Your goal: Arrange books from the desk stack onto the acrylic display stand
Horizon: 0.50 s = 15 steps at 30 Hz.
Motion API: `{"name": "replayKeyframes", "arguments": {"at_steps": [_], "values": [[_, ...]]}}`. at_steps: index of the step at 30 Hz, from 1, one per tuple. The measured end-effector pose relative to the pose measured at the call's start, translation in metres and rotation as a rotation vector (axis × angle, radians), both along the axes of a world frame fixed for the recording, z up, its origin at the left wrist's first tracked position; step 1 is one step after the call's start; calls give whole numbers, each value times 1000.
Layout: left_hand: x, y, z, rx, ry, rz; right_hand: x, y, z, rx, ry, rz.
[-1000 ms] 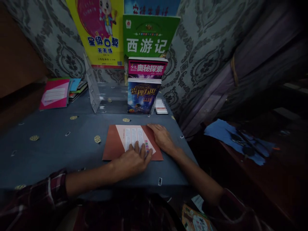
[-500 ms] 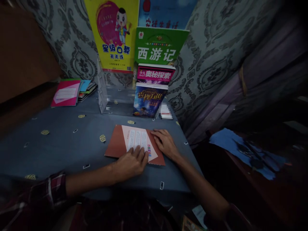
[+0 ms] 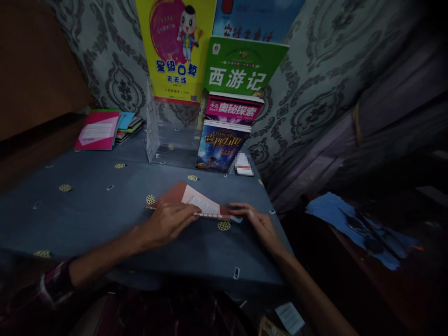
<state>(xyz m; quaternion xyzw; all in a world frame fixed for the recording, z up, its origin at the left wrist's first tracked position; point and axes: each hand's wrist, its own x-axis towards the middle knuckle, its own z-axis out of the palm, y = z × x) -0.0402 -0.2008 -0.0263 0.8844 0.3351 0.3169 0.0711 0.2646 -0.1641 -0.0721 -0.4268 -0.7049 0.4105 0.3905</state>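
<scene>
Because the booklet (image 3: 201, 200) has tilted near-edge up, the left hand (image 3: 170, 224), fingers pinching that edge, likely supports it; whether the right hand (image 3: 261, 226) grips is unclear.

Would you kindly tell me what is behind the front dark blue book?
A pink book, a green book and a blue book rise behind it; their lower parts are covered.

The left forearm (image 3: 108, 256) and right forearm (image 3: 308, 284) slant inward from either side; the left hand (image 3: 170, 223), back uppermost, has its fingers bent close together, pointing right; the right hand (image 3: 261, 225) stretches its fingers leftward, slightly spread.
</scene>
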Motion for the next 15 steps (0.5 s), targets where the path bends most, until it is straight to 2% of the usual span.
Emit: {"name": "replayKeyframes", "arguments": {"at_steps": [5, 7, 10, 15], "values": [[-10, 13, 29, -117, -197, 60, -10, 15, -4, -202, 468, 79], [-15, 20, 37, -140, -292, 86, -21, 22, -2, -219, 464, 81], [-21, 30, 45, -178, -474, 125, -46, 33, 5, -204, 337, 126], [-25, 50, 50, -351, -869, 139, -84, 46, 16, -42, 293, 126]]}}
